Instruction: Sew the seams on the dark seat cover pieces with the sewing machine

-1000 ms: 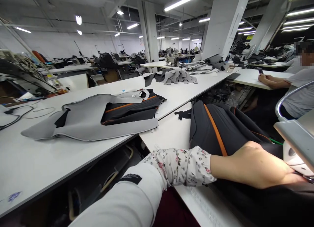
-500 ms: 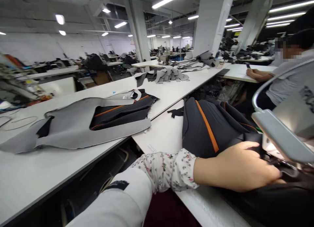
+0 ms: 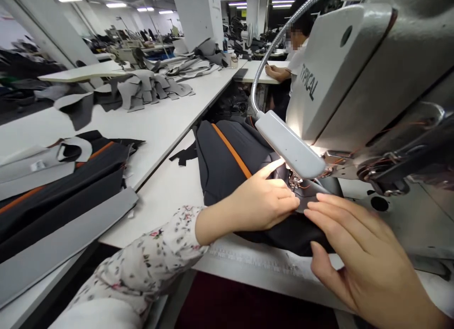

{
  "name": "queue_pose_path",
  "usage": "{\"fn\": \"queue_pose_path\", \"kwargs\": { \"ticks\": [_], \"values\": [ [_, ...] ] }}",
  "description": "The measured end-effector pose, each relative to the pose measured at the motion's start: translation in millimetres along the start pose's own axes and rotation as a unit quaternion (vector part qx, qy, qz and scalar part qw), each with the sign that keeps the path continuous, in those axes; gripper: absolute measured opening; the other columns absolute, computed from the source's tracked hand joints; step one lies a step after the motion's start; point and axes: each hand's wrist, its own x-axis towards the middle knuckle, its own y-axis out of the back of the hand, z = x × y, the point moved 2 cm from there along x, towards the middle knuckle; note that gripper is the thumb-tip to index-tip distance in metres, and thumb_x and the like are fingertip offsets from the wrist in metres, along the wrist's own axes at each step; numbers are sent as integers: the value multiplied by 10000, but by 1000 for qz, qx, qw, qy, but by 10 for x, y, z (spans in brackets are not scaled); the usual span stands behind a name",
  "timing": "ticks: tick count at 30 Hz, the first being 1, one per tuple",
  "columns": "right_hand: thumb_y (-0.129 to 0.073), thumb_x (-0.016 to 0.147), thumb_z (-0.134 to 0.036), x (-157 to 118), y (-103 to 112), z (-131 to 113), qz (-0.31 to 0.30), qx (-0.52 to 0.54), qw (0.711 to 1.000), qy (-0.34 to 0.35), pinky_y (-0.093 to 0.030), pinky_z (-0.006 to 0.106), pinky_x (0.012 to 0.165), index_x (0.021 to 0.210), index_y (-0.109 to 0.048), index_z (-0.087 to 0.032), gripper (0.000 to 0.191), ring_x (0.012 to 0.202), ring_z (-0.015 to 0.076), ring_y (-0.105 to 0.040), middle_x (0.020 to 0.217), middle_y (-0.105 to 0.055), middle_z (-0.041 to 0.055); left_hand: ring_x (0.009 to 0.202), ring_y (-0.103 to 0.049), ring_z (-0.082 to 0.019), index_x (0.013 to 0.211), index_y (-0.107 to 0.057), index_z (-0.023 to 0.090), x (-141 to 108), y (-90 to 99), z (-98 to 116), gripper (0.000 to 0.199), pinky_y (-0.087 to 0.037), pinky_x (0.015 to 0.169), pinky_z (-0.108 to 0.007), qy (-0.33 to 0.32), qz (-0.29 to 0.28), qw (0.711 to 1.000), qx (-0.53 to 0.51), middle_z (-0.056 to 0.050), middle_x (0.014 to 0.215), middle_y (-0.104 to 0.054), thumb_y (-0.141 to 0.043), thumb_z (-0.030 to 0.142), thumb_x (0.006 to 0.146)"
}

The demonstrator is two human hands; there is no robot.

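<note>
My left hand (image 3: 264,196) presses a dark grey fabric panel with an orange stripe (image 3: 227,161), its fingers curled on the cloth just before the presser foot (image 3: 294,181) of the sewing machine (image 3: 354,78). My right hand (image 3: 358,253) lies to the right, fingertips on a black part of the cloth (image 3: 283,236) and thumb near its edge. A grey-and-black sewn piece (image 3: 60,180) lies on the neighbouring table. The needle is hidden behind the lamp and my fingers.
A white sewing table (image 3: 159,225) holds the machine. A gooseneck lamp (image 3: 289,144) arches over the work. Farther along the neighbouring table lie several grey cut pieces (image 3: 149,90). A co-worker (image 3: 296,59) sits at a table beyond.
My view has swung right, bringing the machine head fully into view. My right hand has appeared on the cloth, and my left hand has moved closer to the presser foot.
</note>
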Motion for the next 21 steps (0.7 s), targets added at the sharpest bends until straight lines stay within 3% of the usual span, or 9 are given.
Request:
{"fn": "queue_pose_path", "kwargs": {
  "ticks": [3, 9, 12, 14, 16, 19, 21],
  "values": [
    [-571, 955, -80, -85, -33, 3, 4, 6, 1000, -13, -452, 465, 1077, 1231, -674, -79, 294, 1282, 289, -594, 1274, -705, 154, 934, -700, -167, 1032, -738, 208, 12, 33, -114, 286, -490, 1133, -422, -26, -31, 998, -48, -34, 966, -779, -461, 253, 1086],
    [-581, 932, -38, -218, -75, 125, 26, 25, 999, -33, -473, 466, 1070, 1259, -662, -91, 341, 1301, 281, -609, 1256, -723, 143, 894, -709, -156, 940, -734, 164, 35, -13, -5, 359, -491, 1160, -398, 15, 29, 999, -37, -24, 876, -773, -416, 205, 1101],
    [-569, 950, -59, -205, -80, 103, 30, 8, 998, -50, -395, 524, 1167, 1229, -675, -112, 304, 1276, 274, -629, 1236, -743, 130, 894, -708, -153, 928, -721, 159, 25, -78, 66, 338, -501, 1160, -392, 32, 40, 998, -25, -18, 856, -767, -428, 193, 1094],
    [-565, 972, -79, -204, -97, -33, 40, 7, 998, -55, -278, 582, 1261, 1205, -691, -115, 268, 1277, 264, -635, 1240, -749, 126, 904, -706, -154, 933, -714, 154, 24, -107, 89, 328, -500, 1161, -387, 37, 45, 998, -16, -22, 868, -766, -423, 175, 1085],
    [-539, 992, -73, -216, -178, -277, 62, 49, 996, -40, -222, 535, 1319, 1123, -720, -127, 229, 1259, 214, -649, 1182, -773, 88, 895, -696, -156, 939, -707, 153, 36, -118, 98, 320, -494, 1164, -383, 43, 43, 998, 1, -25, 871, -758, -418, 161, 1075],
    [-501, 979, -51, -212, -494, -726, 107, 135, 983, 61, -422, 414, 1231, 961, -728, -133, 242, 1104, 191, -692, 980, -785, 54, 817, -655, -161, 904, -688, 164, 83, -113, 106, 304, -488, 1150, -384, 50, 30, 997, 44, -18, 806, -712, -427, 165, 1061],
    [-474, 976, -70, -141, -859, -922, 36, 129, 989, 66, -554, 451, 1053, 1069, -724, -79, 266, 1006, 240, -698, 984, -765, 116, 775, -622, -167, 842, -666, 175, 128, -106, 118, 303, -494, 1106, -377, 52, 24, 996, 72, -18, 759, -671, -445, 167, 1050]
  ]
}}
